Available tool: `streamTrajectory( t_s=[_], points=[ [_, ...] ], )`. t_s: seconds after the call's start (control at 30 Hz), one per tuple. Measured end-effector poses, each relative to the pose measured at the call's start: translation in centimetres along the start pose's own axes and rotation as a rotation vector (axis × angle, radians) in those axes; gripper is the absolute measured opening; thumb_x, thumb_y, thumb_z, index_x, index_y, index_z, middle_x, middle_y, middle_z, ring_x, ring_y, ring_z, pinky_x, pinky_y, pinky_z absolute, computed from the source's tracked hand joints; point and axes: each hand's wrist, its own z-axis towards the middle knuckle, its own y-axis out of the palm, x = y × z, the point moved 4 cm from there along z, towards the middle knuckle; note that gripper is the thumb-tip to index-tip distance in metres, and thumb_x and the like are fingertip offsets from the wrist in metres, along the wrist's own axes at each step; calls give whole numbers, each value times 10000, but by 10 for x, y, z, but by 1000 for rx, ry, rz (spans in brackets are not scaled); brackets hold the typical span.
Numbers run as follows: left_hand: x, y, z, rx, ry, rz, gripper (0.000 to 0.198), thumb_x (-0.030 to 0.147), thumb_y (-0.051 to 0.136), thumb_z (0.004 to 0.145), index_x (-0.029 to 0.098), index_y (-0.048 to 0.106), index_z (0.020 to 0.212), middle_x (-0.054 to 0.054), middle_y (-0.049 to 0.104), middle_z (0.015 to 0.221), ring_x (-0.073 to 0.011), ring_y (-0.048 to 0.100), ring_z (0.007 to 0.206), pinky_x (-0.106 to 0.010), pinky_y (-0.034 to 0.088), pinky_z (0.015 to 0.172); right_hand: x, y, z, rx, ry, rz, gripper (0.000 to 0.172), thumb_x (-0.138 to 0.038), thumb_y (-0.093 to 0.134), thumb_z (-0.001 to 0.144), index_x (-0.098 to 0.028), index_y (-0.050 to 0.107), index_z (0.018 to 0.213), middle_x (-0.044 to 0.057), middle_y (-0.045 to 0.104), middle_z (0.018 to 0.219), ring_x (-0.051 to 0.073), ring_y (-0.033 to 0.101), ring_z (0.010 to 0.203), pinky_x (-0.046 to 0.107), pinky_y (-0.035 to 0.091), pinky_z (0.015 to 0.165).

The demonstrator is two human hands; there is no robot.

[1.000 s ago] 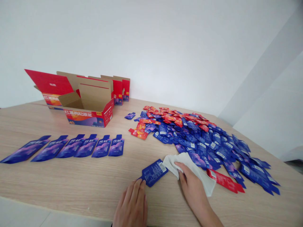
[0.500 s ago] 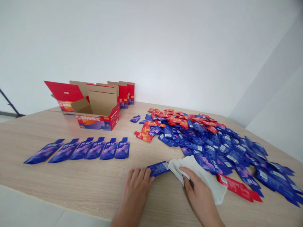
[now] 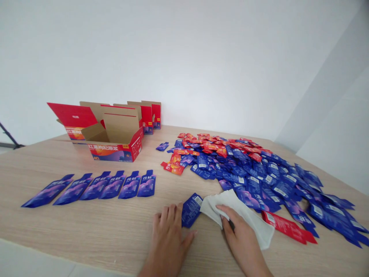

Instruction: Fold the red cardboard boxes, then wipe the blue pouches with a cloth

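Blue foil pouch (image 3: 191, 210) lies flat on the wooden table (image 3: 57, 227), barcode label up, at 12 o'clock from the person's view, narrow end toward 7 o'clock. Left hand (image 3: 168, 242) is open, palm down on the tabletop, fingers spread, its fingertips and thumb just beside the pouch's lower-left edge; whether they touch cannot be determined. Right hand (image 3: 242, 231) is closed on a white cloth (image 3: 236, 215), whose left end butts against the pouch's upper-right edge. Beyond the cloth at 2 o'clock spreads a large pile of blue pouches (image 3: 253, 177), with red-orange sachets (image 3: 216, 144) along its far side; a red pouch (image 3: 288, 227) lies just beside the cloth at 3 o'clock. Six blue pouches (image 3: 131, 185) stand in a row at 10 o'clock, wood grain showing between them and the left hand. An open cardboard carton (image 3: 115, 148) sits farther out at 11 o'clock. The table's near edge passes close behind the left wrist.
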Motion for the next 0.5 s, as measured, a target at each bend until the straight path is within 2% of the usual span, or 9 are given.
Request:
streamTrajectory(
  t_s=[0.1, 0.23, 0.4, 0.5],
  points=[
    [7, 7, 1, -55, 43, 56, 503, 404, 706, 934, 196, 630, 1386, -113, 693, 1314, -316, 626, 1171, -518, 494, 993, -1, -2, 0, 7, 10, 22, 408, -344, 467, 954, -251, 779, 1200, 56, 778, 1268, 266, 729, 1194, 464, 565, 1078],
    [3, 8, 13, -112, 21, 102, 382, 230, 616, 981, 207, 655, 1360, -124, 709, 1279, -314, 653, 1119, -500, 529, 923, 0, -4, 1, 2, 41, 43, 399, -367, 481, 944, -265, 784, 1183, 47, 783, 1255, 271, 733, 1184, 471, 565, 1075],
    [-14, -6, 22, -103, -11, 37, 401, 109, 440, 1016, 259, 667, 1310, -80, 727, 1243, -289, 671, 1125, -471, 519, 945, 1, -5, 1, -21, 85, 57, 420, -404, 472, 939, -262, 790, 1175, 50, 782, 1256, 280, 728, 1187, 479, 553, 1081],
    [-31, -17, 27, -75, -64, -58, 464, 47, 343, 1006, 240, 614, 1330, -71, 718, 1256, -218, 697, 1115, -362, 527, 911, 0, -5, 2, -25, 80, 71, 409, -404, 489, 928, -261, 792, 1164, 53, 785, 1248, 278, 733, 1177, 448, 565, 1061]
  ],
)
